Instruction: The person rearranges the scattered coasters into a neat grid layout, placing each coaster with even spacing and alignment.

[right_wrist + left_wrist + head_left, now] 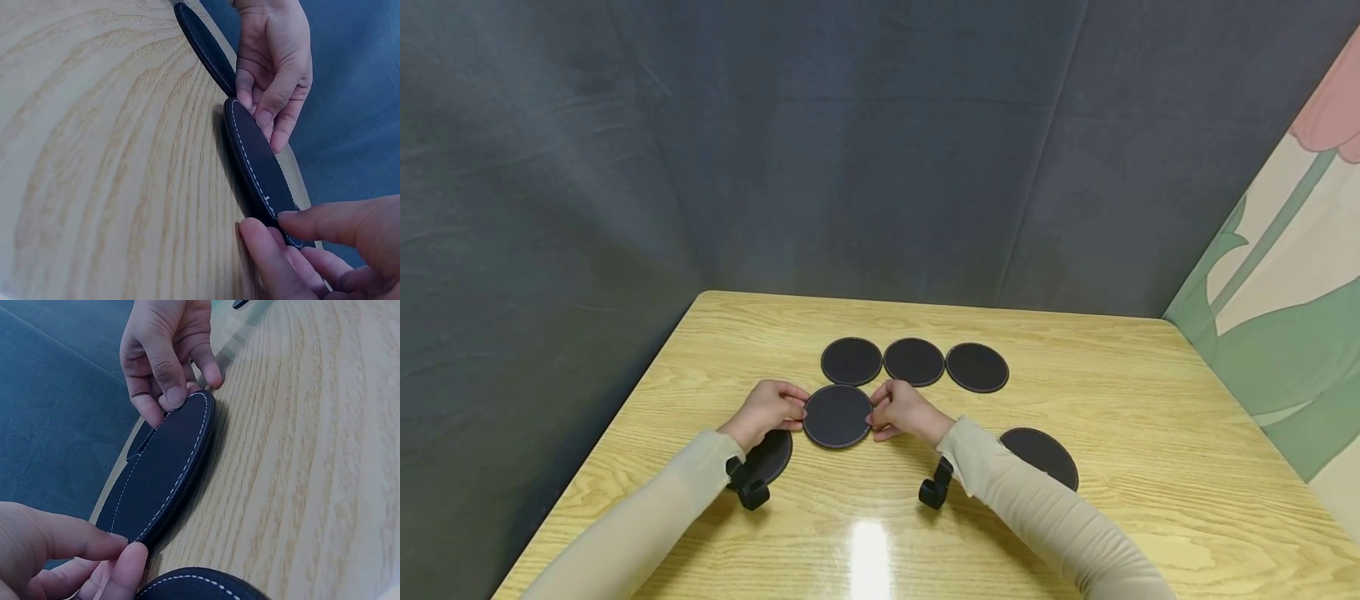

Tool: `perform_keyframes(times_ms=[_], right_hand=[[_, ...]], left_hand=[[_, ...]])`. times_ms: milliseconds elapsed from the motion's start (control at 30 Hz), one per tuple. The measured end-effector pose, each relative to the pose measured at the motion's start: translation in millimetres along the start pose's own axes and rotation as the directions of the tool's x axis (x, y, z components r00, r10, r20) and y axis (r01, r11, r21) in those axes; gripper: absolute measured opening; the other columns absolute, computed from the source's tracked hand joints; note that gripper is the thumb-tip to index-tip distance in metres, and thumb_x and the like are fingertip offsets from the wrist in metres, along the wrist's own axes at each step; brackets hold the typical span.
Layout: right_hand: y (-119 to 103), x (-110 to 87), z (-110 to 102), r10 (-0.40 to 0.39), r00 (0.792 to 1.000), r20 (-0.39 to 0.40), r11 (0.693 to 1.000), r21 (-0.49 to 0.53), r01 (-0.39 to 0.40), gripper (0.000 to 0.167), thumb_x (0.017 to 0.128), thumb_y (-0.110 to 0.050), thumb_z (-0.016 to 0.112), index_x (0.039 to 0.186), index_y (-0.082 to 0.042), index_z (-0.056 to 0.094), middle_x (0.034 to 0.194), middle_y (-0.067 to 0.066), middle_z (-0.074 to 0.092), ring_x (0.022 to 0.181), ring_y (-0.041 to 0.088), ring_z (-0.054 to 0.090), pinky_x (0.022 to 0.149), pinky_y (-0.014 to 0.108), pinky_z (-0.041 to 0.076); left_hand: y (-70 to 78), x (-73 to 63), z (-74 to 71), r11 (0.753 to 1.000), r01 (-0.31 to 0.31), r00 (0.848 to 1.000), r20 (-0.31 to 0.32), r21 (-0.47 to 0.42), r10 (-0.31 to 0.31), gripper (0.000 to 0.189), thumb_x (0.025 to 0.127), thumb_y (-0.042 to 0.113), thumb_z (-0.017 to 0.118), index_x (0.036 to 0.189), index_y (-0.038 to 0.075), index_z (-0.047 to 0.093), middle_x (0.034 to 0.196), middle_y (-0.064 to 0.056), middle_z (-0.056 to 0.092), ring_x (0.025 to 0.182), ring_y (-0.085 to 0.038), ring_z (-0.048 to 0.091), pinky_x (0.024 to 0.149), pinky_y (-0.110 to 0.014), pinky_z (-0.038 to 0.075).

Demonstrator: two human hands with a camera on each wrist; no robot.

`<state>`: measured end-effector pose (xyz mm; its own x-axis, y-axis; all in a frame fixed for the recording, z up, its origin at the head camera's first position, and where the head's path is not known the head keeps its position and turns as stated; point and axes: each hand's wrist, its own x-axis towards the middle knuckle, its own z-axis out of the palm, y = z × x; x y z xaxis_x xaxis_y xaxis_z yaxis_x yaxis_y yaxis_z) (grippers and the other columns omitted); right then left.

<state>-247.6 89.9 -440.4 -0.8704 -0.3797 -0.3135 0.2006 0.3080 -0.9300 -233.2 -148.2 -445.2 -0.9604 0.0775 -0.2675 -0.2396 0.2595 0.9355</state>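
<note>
Left hand [765, 412] and right hand [904, 410] are pinching a dark disc [838, 416] by its left and right edges, a little below the centre of the frame. Its far edge is sitting right at the leftmost disc [852, 361] of a row of three; whether the two are touching, or the held one is lying fully on the tabletop [1150, 467], is hard to tell. For good placing, both hands should probably be gripping lightly and evenly, holding the disc level, then sliding their fingertips out sideways so nothing is nudging the row. Left wrist is hanging over the lower-left disc [775, 454], so it is worth lifting clear; the right sleeve [1045, 521] is partly covering the lower-right disc [1045, 454]
</note>
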Motion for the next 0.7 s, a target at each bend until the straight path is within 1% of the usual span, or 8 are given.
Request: perform_keyframes(times_ms=[233,533,700], right_hand=[[0.8,0.8,-0.9,-0.002,1.000,0.005,1.000,-0.010,0.002,0.030,0.085,0.013,0.059,0.112,0.008,0.047,0.079,0.010,0.058,0.064,0.016,0.060,0.065,0.034,0.061],[-1.0,0.4,0.0,0.031,0.999,-0.012,0.999,-0.012,-0.031,0.029,0.085,0.014,0.060,0.111,0.008,0.048,0.079,0.010,0.058,0.064,0.016,0.060,0.064,0.032,0.061],[-0.1,2.2,0.2,0.033,0.999,-0.016,0.999,-0.015,-0.033,0.028,0.085,0.013,0.060,0.110,0.008,0.048,0.080,0.010,0.058,0.065,0.016,0.061,0.064,0.032,0.061]], left_hand=[[-0.5,2.1,0.2,1.000,0.007,1.000,-0.002,0.011,-0.007,0.033,0.082,-0.011,0.061,0.114,-0.012,0.061,0.100,-0.018,0.060,0.071,-0.013,0.062,0.066,-0.028,0.059],[-0.4,2.4,0.4,1.000,0.008,1.000,0.006,0.015,-0.009,0.033,0.082,-0.011,0.061,0.115,-0.012,0.060,0.099,-0.017,0.060,0.070,-0.013,0.063,0.064,-0.027,0.059],[0.0,2.3,0.0,1.000,0.013,1.000,0.012,0.008,-0.013,0.033,0.082,-0.012,0.060,0.115,-0.013,0.060,0.097,-0.016,0.061,0.069,-0.013,0.063,0.063,-0.026,0.059]])
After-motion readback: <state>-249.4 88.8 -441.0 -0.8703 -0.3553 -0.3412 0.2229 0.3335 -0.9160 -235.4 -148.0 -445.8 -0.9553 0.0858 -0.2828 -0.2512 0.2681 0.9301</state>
